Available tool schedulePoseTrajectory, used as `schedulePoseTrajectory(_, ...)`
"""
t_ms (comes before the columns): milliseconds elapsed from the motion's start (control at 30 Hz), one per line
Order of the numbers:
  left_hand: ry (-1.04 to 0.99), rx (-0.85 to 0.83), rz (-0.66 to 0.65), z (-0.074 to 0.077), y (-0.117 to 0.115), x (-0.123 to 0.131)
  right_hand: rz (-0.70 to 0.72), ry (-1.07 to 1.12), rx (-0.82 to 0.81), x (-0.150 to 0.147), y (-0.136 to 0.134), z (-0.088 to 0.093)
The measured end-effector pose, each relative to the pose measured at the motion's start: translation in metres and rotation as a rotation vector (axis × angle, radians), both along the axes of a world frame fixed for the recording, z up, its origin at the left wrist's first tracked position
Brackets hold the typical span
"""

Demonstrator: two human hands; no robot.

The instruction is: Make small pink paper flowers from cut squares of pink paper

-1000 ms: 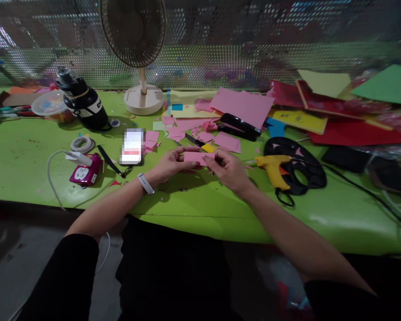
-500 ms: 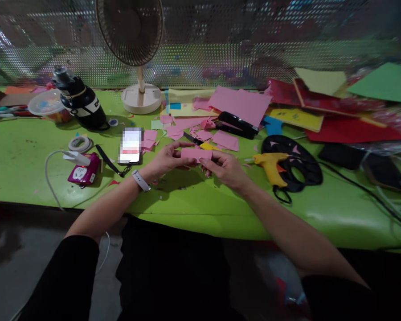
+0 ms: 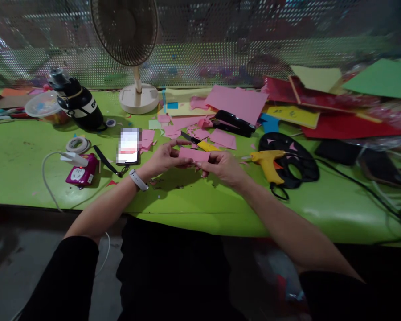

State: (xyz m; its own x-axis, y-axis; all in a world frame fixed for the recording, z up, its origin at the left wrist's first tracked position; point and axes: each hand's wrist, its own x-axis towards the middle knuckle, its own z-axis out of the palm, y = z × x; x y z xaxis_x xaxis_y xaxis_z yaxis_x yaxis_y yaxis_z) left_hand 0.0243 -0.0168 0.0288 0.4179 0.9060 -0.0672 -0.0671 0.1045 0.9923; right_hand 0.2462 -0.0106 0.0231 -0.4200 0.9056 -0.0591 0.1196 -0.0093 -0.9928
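Observation:
Between my two hands, above the green table, is a small pink rectangle of paper (image 3: 194, 154). My left hand (image 3: 169, 157) pinches its left end, thumb along the lower edge. At the right end, my right hand (image 3: 222, 166) grips it with thumb and fingers closed. Just beyond the paper lies a utility knife (image 3: 205, 146) with a yellow handle, its dark end toward the left. Around the knife are pink paper scraps (image 3: 200, 133) and a black stapler (image 3: 234, 123).
Right of my hands, a yellow glue gun (image 3: 270, 166) rests on a black palette-shaped pad (image 3: 302, 167). To the left are a phone (image 3: 128, 146), a tape roll (image 3: 77, 145), a purple power adapter (image 3: 82, 171) and a black bottle (image 3: 78, 102). A fan (image 3: 138, 99) stands behind.
The pink paper stays in both hands; its face now shows a little more. My right fingers have shifted slightly along its lower edge. The whole view has moved slightly.

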Motion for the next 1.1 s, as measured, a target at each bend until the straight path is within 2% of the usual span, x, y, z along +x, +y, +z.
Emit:
schedulePoseTrajectory(133, 0.009, 0.005, 0.024, 0.000, 0.004, -0.006, 0.033, -0.050, 0.023, 0.008, 0.005, 0.004)
schedulePoseTrajectory(300, 0.000, -0.003, 0.058, 0.002, 0.007, -0.009, 0.006, -0.033, 0.023, 0.016, 0.009, 0.008)
schedulePoseTrajectory(433, -0.003, 0.013, 0.039, 0.001, 0.005, -0.007, 0.039, -0.073, -0.005, 0.014, 0.008, 0.008)
schedulePoseTrajectory(633, 0.111, 0.039, -0.009, 0.000, 0.001, -0.003, 0.098, -0.106, 0.043, 0.006, 0.004, 0.003)
schedulePoseTrajectory(800, 0.086, 0.028, -0.012, 0.004, 0.001, -0.006, 0.064, -0.100, 0.075, 0.008, 0.003, 0.004)
schedulePoseTrajectory(967, 0.036, 0.011, 0.120, 0.011, 0.011, -0.020, -0.060, -0.023, 0.085, 0.013, 0.010, 0.006)
schedulePoseTrajectory(1100, -0.054, -0.002, 0.247, 0.009, 0.014, -0.022, -0.166, 0.067, 0.089, 0.012, 0.012, 0.002)
